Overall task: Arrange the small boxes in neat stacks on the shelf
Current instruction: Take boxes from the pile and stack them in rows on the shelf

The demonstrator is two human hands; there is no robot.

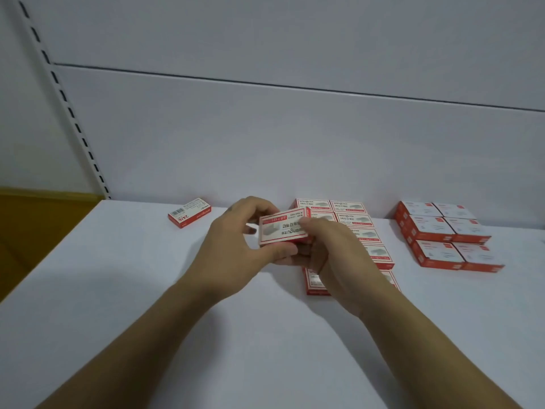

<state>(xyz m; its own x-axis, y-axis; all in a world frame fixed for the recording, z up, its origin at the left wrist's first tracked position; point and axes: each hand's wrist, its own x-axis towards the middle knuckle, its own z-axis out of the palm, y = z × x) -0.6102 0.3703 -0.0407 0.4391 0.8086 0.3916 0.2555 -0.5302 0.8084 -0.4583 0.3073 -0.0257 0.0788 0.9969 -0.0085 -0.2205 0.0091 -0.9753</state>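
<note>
A: Nearest: left hand and right hand, fingers closed around one small box, held above the white shelf.

B: Beyond: half-hidden box rows. Square edges, lower flat alongside. Farthest: stray box, still to gather.

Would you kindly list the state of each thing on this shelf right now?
Red-and-white cardboard box in hand: lifted, held by both hands.
Left hand: gripping the box.
Right hand: gripping the box.
Lone red box: lying flat, apart.
Middle box group: arranged in rows.
Right box group: neatly stacked.
</note>
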